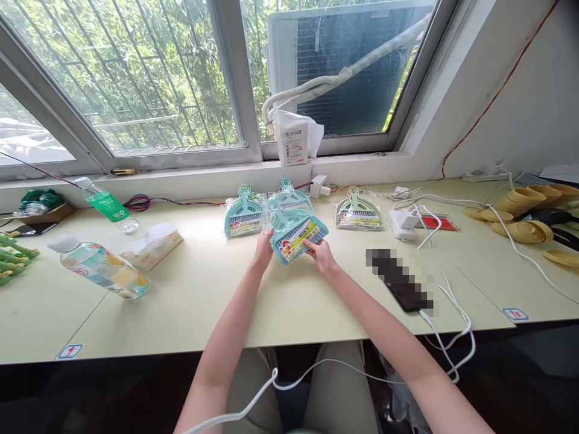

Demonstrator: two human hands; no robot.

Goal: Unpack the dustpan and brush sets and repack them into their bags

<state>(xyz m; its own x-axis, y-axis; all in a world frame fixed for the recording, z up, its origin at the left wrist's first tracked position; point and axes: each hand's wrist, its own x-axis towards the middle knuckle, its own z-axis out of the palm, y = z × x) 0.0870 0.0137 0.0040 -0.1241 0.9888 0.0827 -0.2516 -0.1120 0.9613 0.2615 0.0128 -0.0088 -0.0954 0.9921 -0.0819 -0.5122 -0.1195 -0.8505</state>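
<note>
A teal mini broom-and-dustpan set [294, 232] in clear wrap is held over the middle of the cream table [289, 301]. My left hand [263, 248] grips its left edge and my right hand [320, 252] pinches its lower right corner. Behind it lie two more teal packaged sets [244, 214], [289, 196]. A green packaged set [359, 212] rests to the right.
Two clear bottles [102, 271], [106, 205] and a tissue pack [151, 246] lie on the left. A phone [400, 280] with white cables [452, 313] sits on the right, beyond it a power strip [402, 220] and yellow dustpans [525, 211]. A window sill [181, 175] runs behind.
</note>
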